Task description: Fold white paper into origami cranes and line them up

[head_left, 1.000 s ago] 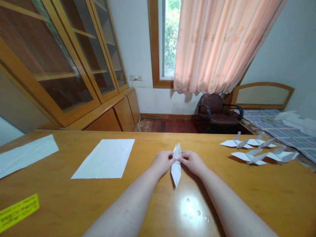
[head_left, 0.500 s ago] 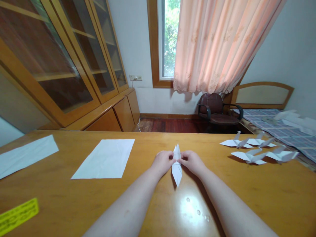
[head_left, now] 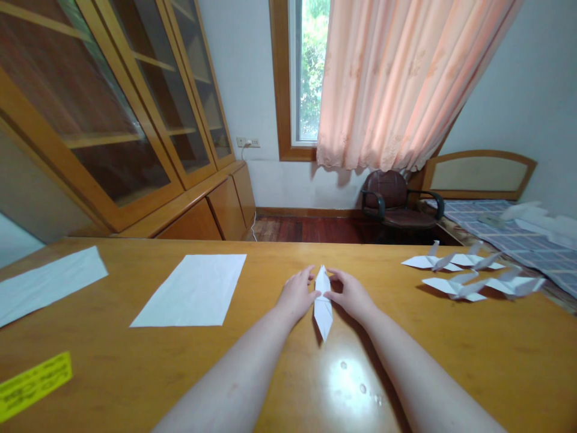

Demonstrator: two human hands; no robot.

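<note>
A narrow white folded paper, pointed at both ends, lies lengthwise on the wooden table in front of me. My left hand is at its left edge, thumb on the paper's middle and fingers curved near the upper part. On the opposite edge my right hand mirrors it, thumb pressing the middle and index finger arched by the top tip. Between them the two hands hold the paper against the table.
Several folded paper cranes stand at the table's right. A flat white sheet lies to the left, with another white sheet farther left. A yellow label is at the near left. Beyond the table stands a brown armchair.
The fingers of both hands have opened out and shifted toward the paper's far tip. The upper part of the paper looks flatter and its tip less split. The thumbs stay at its middle.
</note>
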